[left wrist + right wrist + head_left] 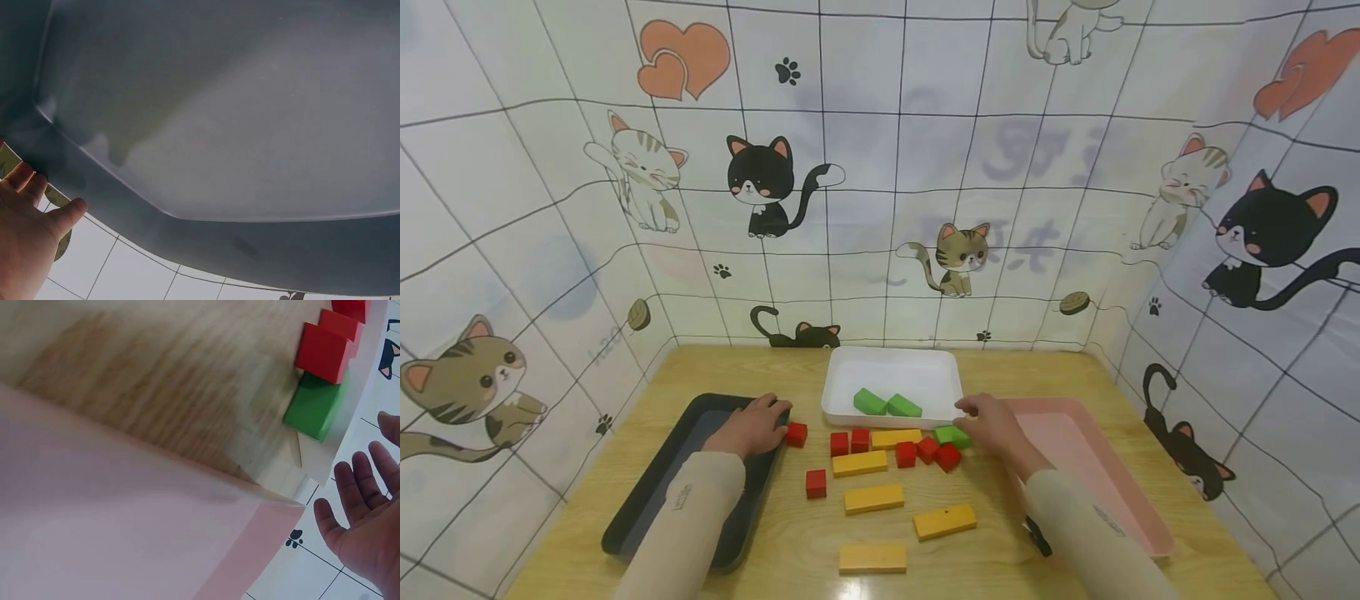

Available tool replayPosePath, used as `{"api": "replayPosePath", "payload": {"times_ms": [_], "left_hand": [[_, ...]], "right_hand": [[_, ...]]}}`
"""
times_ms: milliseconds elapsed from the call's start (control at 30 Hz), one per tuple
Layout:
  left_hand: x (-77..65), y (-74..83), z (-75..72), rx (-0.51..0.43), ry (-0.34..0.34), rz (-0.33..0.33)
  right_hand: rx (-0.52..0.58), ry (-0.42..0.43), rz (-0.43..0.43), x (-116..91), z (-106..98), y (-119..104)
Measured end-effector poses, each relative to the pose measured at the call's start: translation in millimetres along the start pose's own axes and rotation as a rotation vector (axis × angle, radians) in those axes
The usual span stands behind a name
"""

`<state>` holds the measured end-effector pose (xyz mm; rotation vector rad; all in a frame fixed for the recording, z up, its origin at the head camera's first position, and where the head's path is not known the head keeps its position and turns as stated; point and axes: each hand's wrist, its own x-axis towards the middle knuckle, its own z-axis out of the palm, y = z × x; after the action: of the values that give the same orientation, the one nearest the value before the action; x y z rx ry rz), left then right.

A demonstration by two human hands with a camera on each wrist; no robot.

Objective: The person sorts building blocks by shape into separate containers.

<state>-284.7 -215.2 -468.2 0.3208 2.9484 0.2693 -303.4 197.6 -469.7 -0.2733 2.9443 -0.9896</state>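
My left hand is over the far right corner of the dark grey tray, fingers loosely bent beside a red cube. In the left wrist view, its fingers appear at the tray's rim, holding nothing. My right hand hovers at the near right corner of the white tray, close to a green block on the table. The right wrist view shows that hand's fingers spread and relaxed, grasping nothing. Two green blocks lie inside the white tray.
Several red cubes and several yellow blocks are scattered on the wooden table between the trays. A pink tray stands on the right, partly under my right forearm. A cat-patterned sheet surrounds the table's back and sides.
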Motion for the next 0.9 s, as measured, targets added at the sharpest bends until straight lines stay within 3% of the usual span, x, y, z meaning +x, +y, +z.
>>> {"api": "replayPosePath", "payload": {"times_ms": [167,300,533,900], "left_hand": [[-1.5,-2.2,0.0,0.003,0.002,-0.007],[-2.1,-1.5,-0.5,0.006,0.005,-0.013],[-1.0,-0.4,-0.2,0.006,-0.005,-0.024],[0.9,0.2,0.1,0.007,0.001,-0.004]], "right_hand": [[-0.044,-0.019,-0.037,-5.0,1.5,-0.8],[-0.048,-0.048,-0.023,-5.9,2.8,-2.0],[-0.146,-0.120,-0.017,-6.0,4.7,-3.7],[-0.192,-0.165,0.047,1.5,8.6,-1.9]]}}
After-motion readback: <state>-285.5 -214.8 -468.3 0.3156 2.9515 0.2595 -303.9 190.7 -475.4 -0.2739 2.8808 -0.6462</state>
